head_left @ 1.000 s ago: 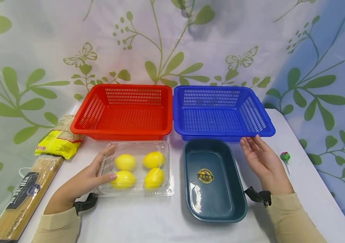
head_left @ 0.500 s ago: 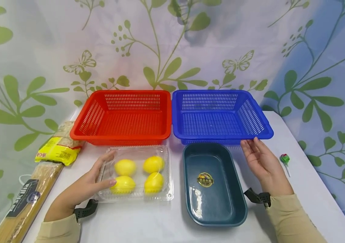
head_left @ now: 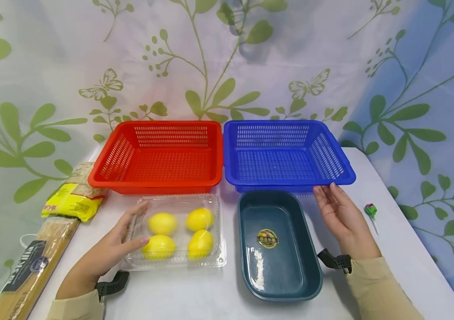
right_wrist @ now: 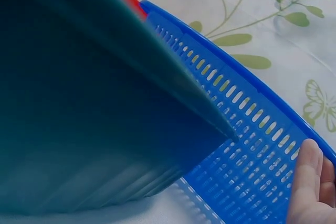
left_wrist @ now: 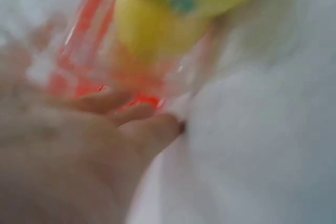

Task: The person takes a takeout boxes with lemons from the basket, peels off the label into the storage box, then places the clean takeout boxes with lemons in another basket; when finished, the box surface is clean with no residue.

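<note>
In the head view, a clear plastic box point(head_left: 216, 235) with several yellow lemons point(head_left: 162, 223) inside stands left of centre. My left hand point(head_left: 108, 244) lies along its left side, thumb and fingers spread and seemingly touching the plastic. The left wrist view is blurred, with the fingers point(left_wrist: 147, 129) below the box. My right hand point(head_left: 340, 218) is held palm inward, its fingertips at the front rim of the blue basket point(head_left: 283, 182); whether they touch cannot be told. A dark teal tray point(head_left: 279, 266) with a gold sticker stands just left of that hand.
A red basket point(head_left: 154, 184) stands beside the blue one at the back. Along the left edge lie a yellow bag point(head_left: 72, 198) and a pack of spaghetti point(head_left: 30, 266). Right of my right hand is a lollipop point(head_left: 371, 211). A patterned cloth point(head_left: 186, 53) hangs behind.
The head view has tilted and shifted slightly, so everything sits a little lower in it. Neither hand has visibly moved relative to the box or the baskets.
</note>
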The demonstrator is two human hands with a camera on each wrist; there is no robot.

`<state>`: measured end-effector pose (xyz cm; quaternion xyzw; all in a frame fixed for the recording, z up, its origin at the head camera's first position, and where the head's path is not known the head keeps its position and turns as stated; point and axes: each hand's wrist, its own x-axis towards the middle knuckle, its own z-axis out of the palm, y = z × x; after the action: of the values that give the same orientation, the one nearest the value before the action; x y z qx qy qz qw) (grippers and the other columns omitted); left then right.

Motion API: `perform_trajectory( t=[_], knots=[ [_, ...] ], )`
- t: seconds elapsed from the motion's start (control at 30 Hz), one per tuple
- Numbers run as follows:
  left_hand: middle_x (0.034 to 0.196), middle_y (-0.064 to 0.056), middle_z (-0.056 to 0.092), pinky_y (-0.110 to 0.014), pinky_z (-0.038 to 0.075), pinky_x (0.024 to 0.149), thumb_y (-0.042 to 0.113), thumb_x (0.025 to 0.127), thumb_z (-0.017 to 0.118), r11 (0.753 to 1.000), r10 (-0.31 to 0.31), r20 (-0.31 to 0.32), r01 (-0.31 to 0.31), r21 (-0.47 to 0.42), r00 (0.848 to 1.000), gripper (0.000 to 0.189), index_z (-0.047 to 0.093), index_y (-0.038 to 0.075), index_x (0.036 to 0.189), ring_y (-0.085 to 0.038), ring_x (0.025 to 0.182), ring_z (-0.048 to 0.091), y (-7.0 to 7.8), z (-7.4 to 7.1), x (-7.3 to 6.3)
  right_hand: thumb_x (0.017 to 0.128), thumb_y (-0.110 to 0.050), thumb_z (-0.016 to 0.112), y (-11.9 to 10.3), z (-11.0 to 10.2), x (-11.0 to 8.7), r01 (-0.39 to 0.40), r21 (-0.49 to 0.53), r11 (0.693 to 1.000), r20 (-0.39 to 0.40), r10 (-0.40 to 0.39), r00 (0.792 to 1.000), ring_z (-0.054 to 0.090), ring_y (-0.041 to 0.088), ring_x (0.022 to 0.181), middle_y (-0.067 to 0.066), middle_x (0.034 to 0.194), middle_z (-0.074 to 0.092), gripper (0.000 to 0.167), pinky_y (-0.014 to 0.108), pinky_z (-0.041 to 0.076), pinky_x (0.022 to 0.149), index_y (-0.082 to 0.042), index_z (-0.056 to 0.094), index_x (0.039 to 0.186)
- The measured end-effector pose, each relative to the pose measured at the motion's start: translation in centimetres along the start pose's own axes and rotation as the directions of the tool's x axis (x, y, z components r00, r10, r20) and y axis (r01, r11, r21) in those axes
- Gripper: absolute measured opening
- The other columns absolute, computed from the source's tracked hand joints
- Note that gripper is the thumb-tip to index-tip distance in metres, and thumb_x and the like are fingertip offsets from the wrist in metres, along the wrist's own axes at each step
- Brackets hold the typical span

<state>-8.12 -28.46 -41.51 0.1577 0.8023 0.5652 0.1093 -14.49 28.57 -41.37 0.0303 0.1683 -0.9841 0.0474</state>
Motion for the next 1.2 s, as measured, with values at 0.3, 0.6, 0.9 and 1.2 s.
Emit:
perform_trajectory(
  t=[0.3,0.6,0.9,1.2],
  knots=[
    [0.174,-0.007,0.014,-0.012,0.028,0.111,0.008,0.111,0.052,0.972,0.042,-0.169,-0.079,-0.223,0.985,0.059,0.031,0.014,0.166,-0.025,0.159,0.0,0.2,1.7,-0.4,0.11,-0.001,0.049,0.6,0.5,0.7,-0.011,-0.003,1.0,-0.013,0.011,1.0,0.063,0.029,0.119,0.018,0.122,0.06,0.022,0.036,0.04,0.113,0.001,0.054,0.132],
    [0.167,-0.012,0.027,-0.026,0.045,0.107,-0.002,0.109,0.049,0.902,-0.057,-0.34,-0.098,-0.421,0.939,0.053,0.042,0.007,0.161,-0.026,0.154,0.015,2.3,3.2,-0.6,0.109,0.0,0.051,0.5,0.3,0.4,0.005,0.028,1.0,-0.029,-0.004,1.0,0.064,0.03,0.116,0.019,0.118,0.062,0.019,0.037,0.042,0.112,0.003,0.056,0.127],
    [0.162,-0.014,0.036,-0.032,0.049,0.103,-0.015,0.102,0.048,0.853,-0.142,-0.442,-0.117,-0.509,0.885,0.056,0.049,0.001,0.155,-0.024,0.155,0.011,4.2,3.6,-1.7,0.109,0.0,0.051,0.2,0.1,0.0,-0.005,0.033,0.999,-0.051,0.007,0.999,0.063,0.029,0.118,0.018,0.12,0.06,0.022,0.037,0.042,0.112,0.001,0.054,0.131],
    [0.166,-0.01,0.036,-0.049,0.048,0.101,-0.02,0.101,0.04,0.802,-0.082,-0.39,-0.172,-0.572,0.917,0.059,0.046,-0.001,0.156,-0.027,0.149,0.038,6.7,2.9,-2.8,0.109,0.0,0.052,-0.2,0.1,0.0,-0.002,0.008,1.0,-0.038,0.002,0.999,0.061,0.028,0.125,0.017,0.129,0.06,0.029,0.038,0.041,0.113,-0.001,0.055,0.138]
  ],
)
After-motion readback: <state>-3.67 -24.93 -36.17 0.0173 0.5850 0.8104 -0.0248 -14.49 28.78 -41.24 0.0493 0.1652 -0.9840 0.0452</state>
